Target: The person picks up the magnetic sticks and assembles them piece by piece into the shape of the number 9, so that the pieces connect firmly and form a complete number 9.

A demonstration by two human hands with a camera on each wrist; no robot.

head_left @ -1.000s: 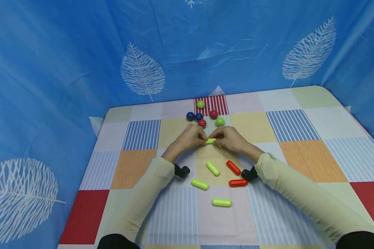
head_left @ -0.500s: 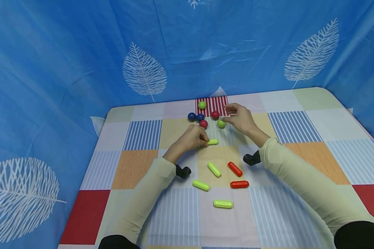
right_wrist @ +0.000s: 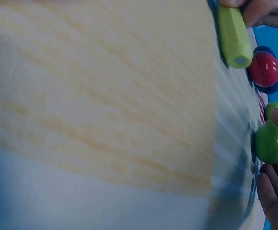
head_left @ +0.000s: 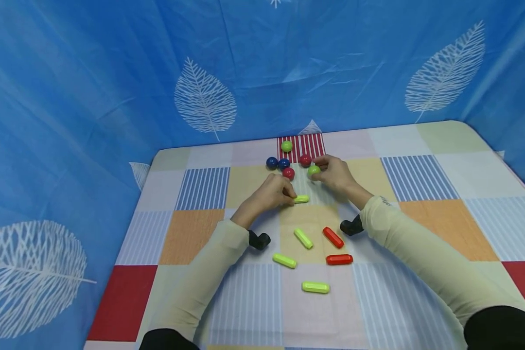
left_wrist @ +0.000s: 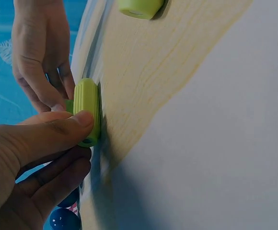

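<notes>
My left hand (head_left: 272,192) pinches one end of a yellow-green ribbed stick (left_wrist: 87,112) between thumb and fingers, low over the cloth. To its right and farther back, my right hand (head_left: 336,175) has its thumb and fingertips round a green ball (right_wrist: 272,143). Beside that ball sits a red ball (head_left: 305,160), with another red ball (head_left: 288,173) to the left. Two blue balls (head_left: 272,163) lie against each other nearby. A second green ball (head_left: 286,146) stands farthest back, on the red-striped patch.
Nearer the body lie three loose yellow-green sticks (head_left: 316,287) and two red sticks (head_left: 339,259). A patchwork cloth (head_left: 240,306) covers the table, and a blue leaf-print curtain (head_left: 288,73) hangs behind its far edge. Black wrist mounts (head_left: 259,240) jut inward below both hands.
My right hand has left the yellow-green stick, moved back and right, and taken hold of the green ball. My left hand keeps its pinch on the stick in place.
</notes>
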